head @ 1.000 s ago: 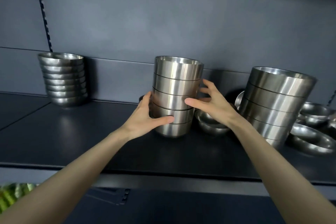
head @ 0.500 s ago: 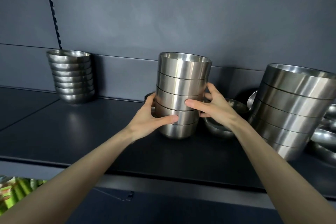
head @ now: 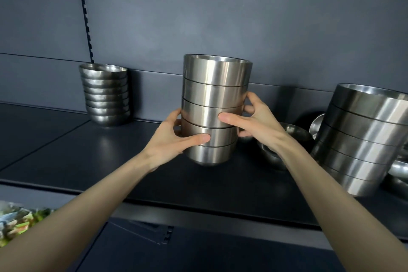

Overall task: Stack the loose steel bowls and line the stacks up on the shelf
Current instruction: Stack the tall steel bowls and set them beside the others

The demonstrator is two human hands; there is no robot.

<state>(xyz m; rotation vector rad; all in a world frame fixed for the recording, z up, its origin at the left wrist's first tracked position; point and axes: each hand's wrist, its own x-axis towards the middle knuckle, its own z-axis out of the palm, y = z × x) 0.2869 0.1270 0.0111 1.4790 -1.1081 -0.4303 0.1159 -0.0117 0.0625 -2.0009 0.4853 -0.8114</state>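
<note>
A tall stack of steel bowls (head: 215, 95) is held between both hands over the middle of the dark shelf (head: 77, 152). My left hand (head: 174, 141) grips its lower left side, thumb across the front. My right hand (head: 254, 123) grips the right side a little higher, with the fingers curled round the back. Whether the stack's base touches the shelf I cannot tell. A shorter stack of bowls (head: 106, 95) stands against the back wall at the left. A wider stack (head: 364, 139) leans at the right.
Loose steel bowls (head: 293, 132) lie behind my right wrist and at the far right edge (head: 399, 170). The shelf's front lip (head: 198, 212) runs below my forearms. A slotted upright (head: 85, 13) rises on the back wall. Green produce (head: 19, 221) shows at the lower left.
Both hands keep their grip on the middle stack. The stack now sits farther left in view relative to the right stack, and the view has shifted rightward against the shelf.
</note>
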